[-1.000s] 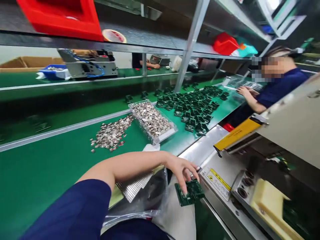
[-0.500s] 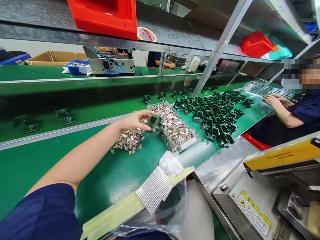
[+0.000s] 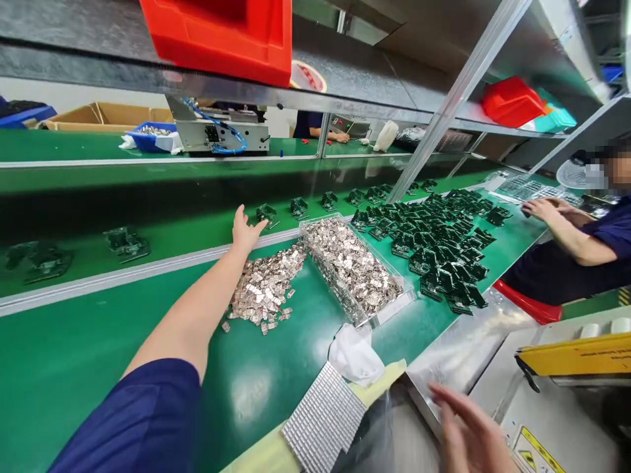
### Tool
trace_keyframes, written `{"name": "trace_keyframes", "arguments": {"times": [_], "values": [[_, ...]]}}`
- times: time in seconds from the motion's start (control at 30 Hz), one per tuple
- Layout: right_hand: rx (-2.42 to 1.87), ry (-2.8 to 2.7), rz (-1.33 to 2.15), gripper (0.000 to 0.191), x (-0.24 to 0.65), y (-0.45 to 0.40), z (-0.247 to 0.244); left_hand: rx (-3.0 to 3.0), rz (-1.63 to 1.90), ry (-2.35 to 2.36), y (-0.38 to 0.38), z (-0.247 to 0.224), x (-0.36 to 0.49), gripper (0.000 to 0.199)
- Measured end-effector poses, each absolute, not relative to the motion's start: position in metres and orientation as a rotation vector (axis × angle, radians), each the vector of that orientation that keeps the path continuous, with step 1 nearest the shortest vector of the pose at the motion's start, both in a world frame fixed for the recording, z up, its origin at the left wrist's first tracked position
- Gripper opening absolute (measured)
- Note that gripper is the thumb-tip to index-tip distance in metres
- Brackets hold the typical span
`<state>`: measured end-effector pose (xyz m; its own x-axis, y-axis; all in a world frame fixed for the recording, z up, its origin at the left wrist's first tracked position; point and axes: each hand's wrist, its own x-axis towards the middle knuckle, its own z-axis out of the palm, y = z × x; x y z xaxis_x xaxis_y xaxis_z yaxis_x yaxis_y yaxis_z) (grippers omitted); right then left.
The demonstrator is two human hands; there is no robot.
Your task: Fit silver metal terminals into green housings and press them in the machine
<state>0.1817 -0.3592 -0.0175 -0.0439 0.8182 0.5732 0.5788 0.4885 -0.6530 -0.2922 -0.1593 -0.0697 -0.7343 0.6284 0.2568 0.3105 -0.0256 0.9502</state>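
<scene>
My left hand (image 3: 248, 230) reaches over the green belt, thumb and fingers spread apart. Just beyond the thumb stands a small green circuit board assembly (image 3: 266, 213) on the belt; I see no grip on it. At the lower right my right hand (image 3: 470, 427) is somewhat blurred, its fingers stretched out and nothing visible in them. Below my left wrist lies a loose heap of small silvery metal pieces (image 3: 263, 289). Beside it, a clear tray (image 3: 362, 318) is full of similar pieces. Many dark green circuit boards (image 3: 434, 243) are spread to its right.
Nearest me are a ribbed silvery block (image 3: 325, 417), a white cloth (image 3: 355, 355) and yellow tape (image 3: 389, 381). A machine with a yellow bar (image 3: 574, 358) stands at right. A red bin (image 3: 221, 39) sits on the overhead shelf. A co-worker's hands (image 3: 545, 209) are at far right.
My left hand has moved away from me and left, from the tray to the belt, and let go of the circuit board assembly. My right hand has come into view.
</scene>
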Motion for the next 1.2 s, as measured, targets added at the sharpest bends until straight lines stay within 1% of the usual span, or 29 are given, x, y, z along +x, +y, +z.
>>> {"name": "trace_keyframes", "arguments": {"times": [0.03, 0.1, 0.17, 0.27, 0.33, 0.47, 0.67, 0.73, 0.8, 0.87, 0.97, 1.0, 1.07, 1.17, 1.2], "values": [[-1.090, -1.878, 0.407, 0.017, 0.162, -0.349, -0.018, 0.965, 1.894, 1.974, -0.177, -0.074, -0.296, 0.074], [-0.859, -2.134, 0.577, 0.019, 0.116, -0.323, -0.021, 0.911, 1.997, 1.941, -0.223, -0.080, -0.311, 0.060], [-0.727, -2.301, 0.670, 0.022, 0.068, -0.296, -0.025, 0.811, 2.096, 1.935, -0.274, -0.080, -0.336, 0.046], [-0.774, -2.423, 0.604, 0.024, 0.008, -0.261, -0.036, 0.558, 2.279, 1.959, -0.332, -0.071, -0.377, 0.025], [-0.905, -2.526, 0.490, 0.023, -0.018, -0.246, -0.045, 0.377, 2.396, 1.966, -0.347, -0.065, -0.396, 0.014], [-1.004, -2.619, 0.403, 0.019, -0.034, -0.233, -0.058, 0.210, 2.491, 1.939, -0.322, -0.066, -0.395, 0.007], [-0.876, -2.667, 0.356, 0.017, -0.023, -0.227, -0.065, 0.231, 2.499, 1.836, -0.241, -0.076, -0.331, 0.003], [-0.841, -2.674, 0.357, 0.019, -0.021, -0.225, -0.066, 0.272, 2.473, 1.823, -0.232, -0.070, -0.323, 0.004], [-0.785, -2.726, 0.344, 0.020, -0.020, -0.224, -0.067, 0.309, 2.454, 1.865, -0.243, -0.060, -0.333, 0.005], [-0.743, -2.803, 0.271, 0.021, -0.020, -0.225, -0.065, 0.351, 2.433, 1.977, -0.272, -0.051, -0.360, 0.007], [-0.774, -2.921, 0.111, 0.020, -0.023, -0.226, -0.058, 0.427, 2.335, 2.243, -0.335, -0.045, -0.405, 0.012], [-0.815, -2.949, 0.105, 0.018, -0.024, -0.225, -0.055, 0.460, 2.266, 2.334, -0.355, -0.045, -0.418, 0.017], [-0.902, -2.988, 0.193, 0.014, -0.027, -0.221, -0.048, 0.547, 2.074, 2.476, -0.384, -0.051, -0.437, 0.035], [-0.972, -3.002, 0.349, 0.019, -0.033, -0.215, -0.040, 0.679, 1.761, 2.571, -0.394, -0.060, -0.454, 0.070], [-0.982, -3.002, 0.367, 0.020, -0.034, -0.214, -0.038, 0.702, 1.675, 2.586, -0.390, -0.062, -0.458, 0.079]]}}
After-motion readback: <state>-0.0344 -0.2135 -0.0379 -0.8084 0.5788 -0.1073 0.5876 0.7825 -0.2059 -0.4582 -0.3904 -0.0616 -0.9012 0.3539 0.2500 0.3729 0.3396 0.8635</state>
